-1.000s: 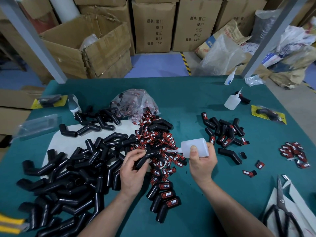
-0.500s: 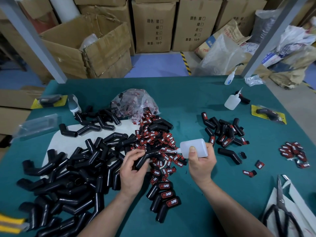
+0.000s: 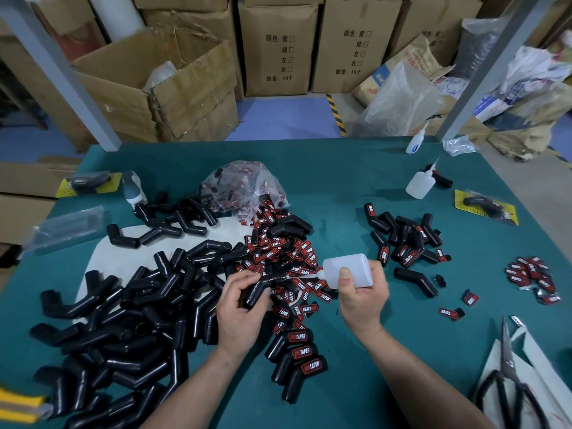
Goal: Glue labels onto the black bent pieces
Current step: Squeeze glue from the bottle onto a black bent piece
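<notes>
My left hand (image 3: pixel 240 314) grips a black bent piece (image 3: pixel 259 289) above the green table (image 3: pixel 334 187). My right hand (image 3: pixel 362 300) holds a white glue bottle (image 3: pixel 346 270) on its side, its nozzle pointing left and touching the upper arm of that piece. Under both hands lies a heap of red and black labels (image 3: pixel 284 252). A big pile of bare black bent pieces (image 3: pixel 123 320) fills the left. Three labelled pieces (image 3: pixel 297 357) lie in front of me, and more labelled pieces (image 3: pixel 405 239) are heaped to the right.
A clear bag of labels (image 3: pixel 244 187) sits behind the heap. A second glue bottle (image 3: pixel 419 184) and a third (image 3: pixel 416 140) stand at the back right. Loose labels (image 3: pixel 532 280) and scissors (image 3: pixel 507 385) lie at the right. Cardboard boxes (image 3: pixel 161 88) stand behind the table.
The glue bottle's nozzle has stayed against the bent piece, shifting only slightly; both hands have barely moved.
</notes>
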Tool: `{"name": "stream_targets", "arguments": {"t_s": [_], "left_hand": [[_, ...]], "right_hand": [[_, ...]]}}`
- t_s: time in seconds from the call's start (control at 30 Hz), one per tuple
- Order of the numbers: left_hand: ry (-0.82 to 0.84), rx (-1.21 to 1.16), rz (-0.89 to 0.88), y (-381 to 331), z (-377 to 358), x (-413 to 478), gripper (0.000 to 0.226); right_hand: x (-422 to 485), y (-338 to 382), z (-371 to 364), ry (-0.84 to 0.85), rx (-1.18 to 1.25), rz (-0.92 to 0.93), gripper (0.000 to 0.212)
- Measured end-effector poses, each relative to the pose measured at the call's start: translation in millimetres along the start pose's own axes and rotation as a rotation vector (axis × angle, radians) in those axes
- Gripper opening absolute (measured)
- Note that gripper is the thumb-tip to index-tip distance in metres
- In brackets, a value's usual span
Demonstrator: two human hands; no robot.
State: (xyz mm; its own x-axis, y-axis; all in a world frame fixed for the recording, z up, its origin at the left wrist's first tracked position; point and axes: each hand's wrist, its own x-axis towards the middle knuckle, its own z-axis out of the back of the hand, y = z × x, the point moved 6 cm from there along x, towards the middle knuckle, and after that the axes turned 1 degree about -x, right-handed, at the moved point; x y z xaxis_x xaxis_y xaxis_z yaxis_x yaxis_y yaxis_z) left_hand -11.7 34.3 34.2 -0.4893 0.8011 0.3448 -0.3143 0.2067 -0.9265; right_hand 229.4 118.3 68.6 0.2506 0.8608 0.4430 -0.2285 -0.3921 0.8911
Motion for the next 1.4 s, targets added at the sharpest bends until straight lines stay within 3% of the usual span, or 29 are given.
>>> {"name": "stream_targets", "arguments": {"t_s": [0.47,0.7,1.27,1.4], "left_hand": [[0.006,-0.029,0.086,11.0,-2.0,-2.2,0.027],[-0.002,-0.058,0.089,6.0,-1.3,-0.8,0.026],[-0.010,-0.005,0.100,9.9,-2.4,0.0,0.031],[0.007,-0.012,0.107,12.0,-2.2,-0.9,0.030]], "right_hand": [[-0.2,0.4,1.2,-0.024,-0.025,0.044,0.029],[-0.6,6.9,0.8,-0.034,-0.011,0.033,0.054],[-2.4,-3.6,1.6,-0.045,-0.028,-0.030,0.018],[-2.3,-1.3,0.6,-0.021,-0.025,-0.011,0.020]]}}
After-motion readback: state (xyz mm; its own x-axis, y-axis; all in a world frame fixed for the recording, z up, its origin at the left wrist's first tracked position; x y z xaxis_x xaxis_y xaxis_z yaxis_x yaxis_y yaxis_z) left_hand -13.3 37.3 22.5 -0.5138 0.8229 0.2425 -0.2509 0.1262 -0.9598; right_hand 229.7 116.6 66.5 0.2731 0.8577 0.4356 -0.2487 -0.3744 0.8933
